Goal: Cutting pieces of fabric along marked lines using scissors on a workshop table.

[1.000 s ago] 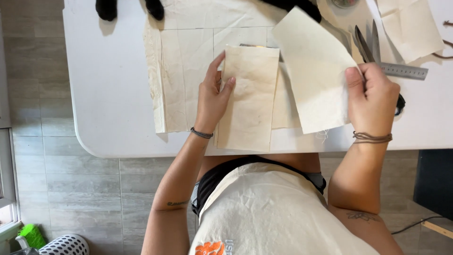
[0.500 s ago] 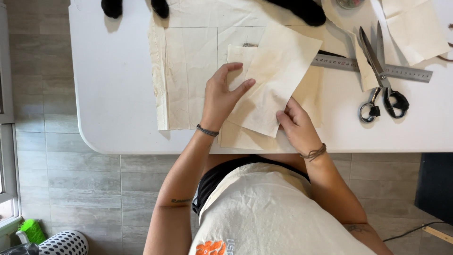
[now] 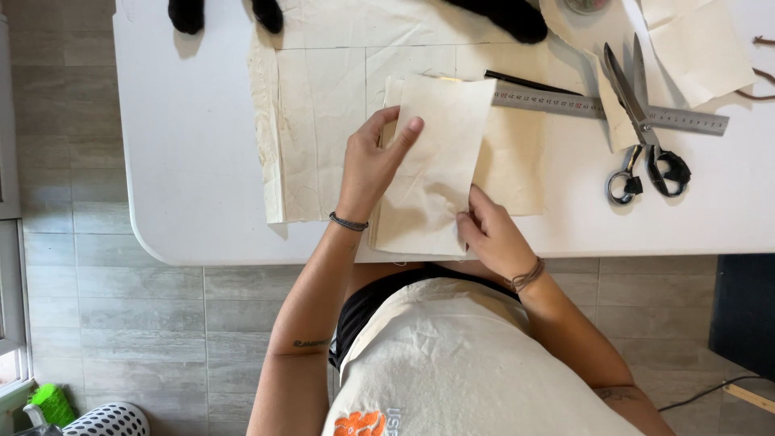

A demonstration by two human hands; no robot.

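1. The left hand (image 3: 373, 161) lies flat on a small stack of cream fabric rectangles (image 3: 432, 165), fingers spread and the index finger stretched toward the top piece's middle; the flat press looks meant to keep the layers from sliding.

2. The right hand (image 3: 488, 234) pinches the stack's near right edge between thumb and fingers, a grip that suits squaring the corners against one another (whether it holds one layer or several, I cannot tell).

3. The stack sits at the near edge of the white desk (image 3: 186, 161), directly in front of the person, its near end about level with the desk's rim. It lies partly on a larger sheet of cream cloth (image 3: 323, 121) marked with ruled lines, which spreads to the left and far side.

4. A metal ruler (image 3: 613, 109) runs off to the right from behind the stack, touching or just over the cloth, with a dark pencil-like stick (image 3: 525, 82) just beyond it.

5. Black-handled scissors (image 3: 642, 137) rest across the ruler, blades closed, well to the right of both hands, so within reach yet clear of the fabric being handled.

6. More cream offcuts (image 3: 702, 48) lie at the far right; dark objects (image 3: 218, 12) sit along the far edge (too cropped to name).
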